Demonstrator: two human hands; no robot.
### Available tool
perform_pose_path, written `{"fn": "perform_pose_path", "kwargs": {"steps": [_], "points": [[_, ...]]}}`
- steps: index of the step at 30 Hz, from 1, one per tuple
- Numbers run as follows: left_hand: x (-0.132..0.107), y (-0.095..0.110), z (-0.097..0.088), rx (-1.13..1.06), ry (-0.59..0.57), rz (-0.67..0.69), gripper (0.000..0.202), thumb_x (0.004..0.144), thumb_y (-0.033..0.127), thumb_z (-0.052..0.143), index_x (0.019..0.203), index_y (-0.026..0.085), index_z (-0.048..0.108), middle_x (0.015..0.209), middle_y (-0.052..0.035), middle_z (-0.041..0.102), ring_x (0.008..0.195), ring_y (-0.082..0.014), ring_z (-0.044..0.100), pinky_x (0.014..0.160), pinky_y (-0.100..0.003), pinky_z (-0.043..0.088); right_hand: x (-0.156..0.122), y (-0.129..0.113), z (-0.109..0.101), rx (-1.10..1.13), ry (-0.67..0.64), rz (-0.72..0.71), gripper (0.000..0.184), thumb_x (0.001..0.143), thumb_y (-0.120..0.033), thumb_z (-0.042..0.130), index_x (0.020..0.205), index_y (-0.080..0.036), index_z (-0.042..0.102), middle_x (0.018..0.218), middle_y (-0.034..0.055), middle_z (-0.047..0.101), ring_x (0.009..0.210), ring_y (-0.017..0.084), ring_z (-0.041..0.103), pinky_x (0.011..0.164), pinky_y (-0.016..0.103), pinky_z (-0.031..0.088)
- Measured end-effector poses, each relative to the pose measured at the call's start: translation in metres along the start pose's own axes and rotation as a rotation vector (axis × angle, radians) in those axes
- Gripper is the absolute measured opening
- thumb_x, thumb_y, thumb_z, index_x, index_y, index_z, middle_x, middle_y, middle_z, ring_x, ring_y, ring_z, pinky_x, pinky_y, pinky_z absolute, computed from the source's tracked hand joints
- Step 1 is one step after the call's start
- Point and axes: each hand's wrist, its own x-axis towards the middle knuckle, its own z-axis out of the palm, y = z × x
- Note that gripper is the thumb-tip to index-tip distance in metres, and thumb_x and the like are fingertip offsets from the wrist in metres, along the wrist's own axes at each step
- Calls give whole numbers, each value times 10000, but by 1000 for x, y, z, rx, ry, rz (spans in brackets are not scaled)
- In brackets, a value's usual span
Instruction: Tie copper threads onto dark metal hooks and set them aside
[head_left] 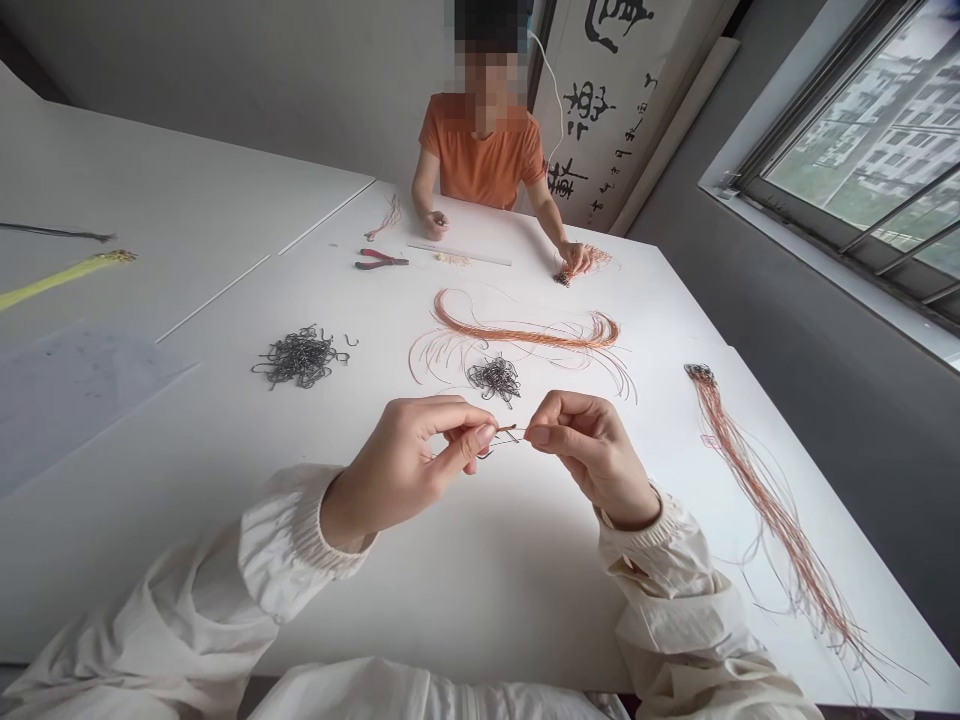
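Observation:
Between thumb and forefinger my left hand (424, 455) pinches dark fish hooks (486, 454) with orange line around the shank; how many it holds I cannot make out. My right hand (589, 450) is closed in a pinch on the thin orange line (519, 430), which spans the short gap between the hands. Just beyond my hands lies a small pile of dark hooks (495, 378). Behind that pile stretches a loose bundle of orange line (525, 335). A larger hook pile (300, 357) lies to the left.
Hooks tied to long orange lines (750, 470) lie along the table's right side. Across the table (480, 620), a person in an orange shirt (484, 160) handles another hook bundle (562, 275). Red-handled pliers (381, 260), a clear rod (465, 254) and a yellow bundle (67, 278) also lie there.

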Motion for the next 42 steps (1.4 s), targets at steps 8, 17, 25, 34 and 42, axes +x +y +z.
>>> {"fn": "perform_pose_path", "kwargs": {"steps": [8, 17, 25, 34, 42], "points": [[-1, -2, 4, -21, 11, -2, 121, 886, 205, 634, 966, 152, 709, 763, -13, 673, 661, -102, 604, 631, -217, 504, -2, 5, 4, -183, 10, 36, 220, 818, -345, 719, 780, -142, 643, 548, -42, 412, 523, 57, 271, 512, 241, 218], [0, 1, 0, 1, -84, -88, 222, 947, 258, 538, 848, 149, 704, 735, -28, 633, 646, -114, 558, 532, -208, 451, -2, 6, 4, -175, -32, 30, 218, 812, -349, 725, 774, -144, 660, 535, -44, 383, 517, 61, 255, 501, 247, 197], [1, -1, -1, 24, 4, 50, 128, 879, 165, 633, 982, 159, 708, 817, -34, 666, 705, -116, 586, 665, -233, 505, -3, 5, 1, -155, -47, 36, 189, 817, -327, 726, 805, -148, 667, 541, -53, 374, 520, 55, 257, 513, 246, 212], [2, -6, -5, 156, -27, 277, 171, 936, 120, 532, 974, 158, 695, 834, -57, 602, 719, -123, 563, 666, -251, 495, -3, 1, 1, -129, -91, 68, 197, 815, -316, 723, 820, -140, 635, 528, -66, 364, 505, 50, 247, 505, 239, 212], [2, -6, -7, 167, 3, 353, 197, 926, 114, 549, 1035, 186, 696, 879, -59, 639, 746, -123, 603, 681, -243, 516, -3, 1, 1, -29, -95, 71, 206, 784, -313, 737, 765, -140, 627, 545, -45, 417, 526, 59, 289, 541, 241, 259]]}}
